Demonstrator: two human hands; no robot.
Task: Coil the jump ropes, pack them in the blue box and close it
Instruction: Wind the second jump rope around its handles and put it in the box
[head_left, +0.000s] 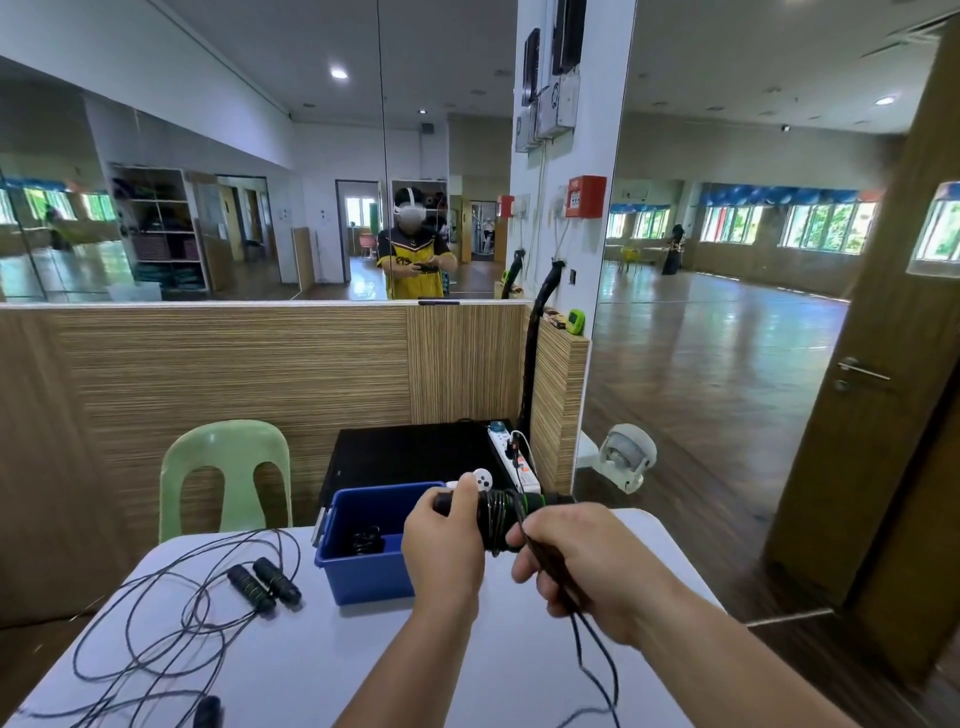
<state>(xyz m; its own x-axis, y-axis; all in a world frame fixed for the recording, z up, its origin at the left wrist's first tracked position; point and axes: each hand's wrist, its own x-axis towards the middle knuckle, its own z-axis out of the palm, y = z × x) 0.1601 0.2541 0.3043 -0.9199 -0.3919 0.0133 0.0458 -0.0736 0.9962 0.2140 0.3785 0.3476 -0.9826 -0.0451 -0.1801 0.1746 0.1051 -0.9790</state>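
Note:
My left hand (447, 540) grips the black jump rope handles (535, 503), which have green rings and cord wound around them. My right hand (576, 564) is closed on that rope's loose cord (597, 644), which trails down over the table's front. The open blue box (363, 566) stands just left of my hands, with a coiled black rope (368, 540) inside. On the table to the left lie two more black handles (265, 586) side by side amid loose tangled cord (156, 639). Another black handle (208, 712) pokes in at the bottom edge.
The white table (291, 675) fills the foreground. A green plastic chair (223, 478) stands behind it on the left, a black cabinet (415, 454) with a white power strip (514, 462) behind the box. A small fan (626, 457) sits on the floor at the right.

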